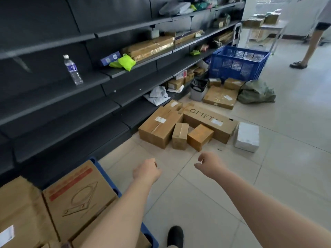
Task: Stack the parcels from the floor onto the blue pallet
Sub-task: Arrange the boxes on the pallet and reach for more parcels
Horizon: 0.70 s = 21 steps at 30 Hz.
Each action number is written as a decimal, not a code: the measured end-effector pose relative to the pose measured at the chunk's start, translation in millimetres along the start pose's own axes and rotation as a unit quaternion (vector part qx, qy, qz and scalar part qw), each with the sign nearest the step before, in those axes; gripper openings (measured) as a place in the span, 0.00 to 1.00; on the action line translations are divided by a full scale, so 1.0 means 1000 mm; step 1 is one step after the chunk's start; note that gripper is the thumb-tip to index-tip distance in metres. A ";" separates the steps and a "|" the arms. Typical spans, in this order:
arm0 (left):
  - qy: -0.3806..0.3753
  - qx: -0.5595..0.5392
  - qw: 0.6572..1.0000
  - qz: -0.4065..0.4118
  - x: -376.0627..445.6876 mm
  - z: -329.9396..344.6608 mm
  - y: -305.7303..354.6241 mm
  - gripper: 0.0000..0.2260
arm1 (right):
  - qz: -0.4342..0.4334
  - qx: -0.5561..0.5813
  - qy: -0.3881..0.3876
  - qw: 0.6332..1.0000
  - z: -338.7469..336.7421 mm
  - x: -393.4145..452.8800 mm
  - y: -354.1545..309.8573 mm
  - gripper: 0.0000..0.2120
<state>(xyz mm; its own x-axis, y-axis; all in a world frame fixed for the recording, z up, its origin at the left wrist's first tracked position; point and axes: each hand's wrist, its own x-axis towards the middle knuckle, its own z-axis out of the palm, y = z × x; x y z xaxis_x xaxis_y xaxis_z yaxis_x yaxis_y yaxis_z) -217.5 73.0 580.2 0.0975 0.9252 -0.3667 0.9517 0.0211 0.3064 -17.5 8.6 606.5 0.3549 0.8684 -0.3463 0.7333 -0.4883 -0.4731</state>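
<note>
Both hands, left hand and right hand, are empty and loosely curled, so I'd grab the small tilted box first and keep it level heading to the blue pallet.

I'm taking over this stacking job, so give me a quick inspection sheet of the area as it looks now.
Surface: pale tiled floor, bare near the feet.
Job's things: cardboard parcels clustered on the floor ahead; blue pallet at lower left already carries boxes.
Clutter: green sack, grey bin, blue crate.
Grippers: left hand and right hand loosely curled, holding nothing.
Cables: nothing seen.
Surroundings: dark shelves with a water bottle; another person's leg at far right.
</note>
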 end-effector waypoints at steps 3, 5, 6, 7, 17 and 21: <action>-0.010 -0.006 1.000 0.004 0.054 -0.002 0.031 0.09 | 0.003 -0.007 -0.009 1.000 -0.017 0.053 0.006 0.19; -0.008 -0.015 1.000 0.007 0.096 -0.005 0.052 0.08 | 0.004 -0.026 -0.012 1.000 -0.030 0.095 0.006 0.18; -0.006 -0.025 1.000 0.007 0.118 -0.007 0.062 0.07 | 0.005 -0.033 -0.012 0.999 -0.037 0.117 0.004 0.18; -0.006 -0.037 0.999 0.008 0.141 -0.009 0.073 0.07 | 0.006 -0.038 -0.012 0.999 -0.044 0.139 0.002 0.18; -0.038 -0.048 0.998 -0.006 0.331 -0.028 0.178 0.05 | 0.046 -0.026 -0.032 0.998 -0.107 0.351 0.006 0.14; -0.056 -0.045 0.997 -0.027 0.396 -0.023 0.218 0.07 | 0.043 -0.030 -0.054 0.997 -0.119 0.439 0.022 0.15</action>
<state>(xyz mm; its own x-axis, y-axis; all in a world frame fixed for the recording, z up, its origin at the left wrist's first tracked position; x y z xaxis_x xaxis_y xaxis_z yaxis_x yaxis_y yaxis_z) 22.3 453.0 521.7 0.0828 0.8740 -0.4789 0.9270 0.1088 0.3589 223.0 389.5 540.3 0.3563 0.8076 -0.4700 0.7371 -0.5521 -0.3898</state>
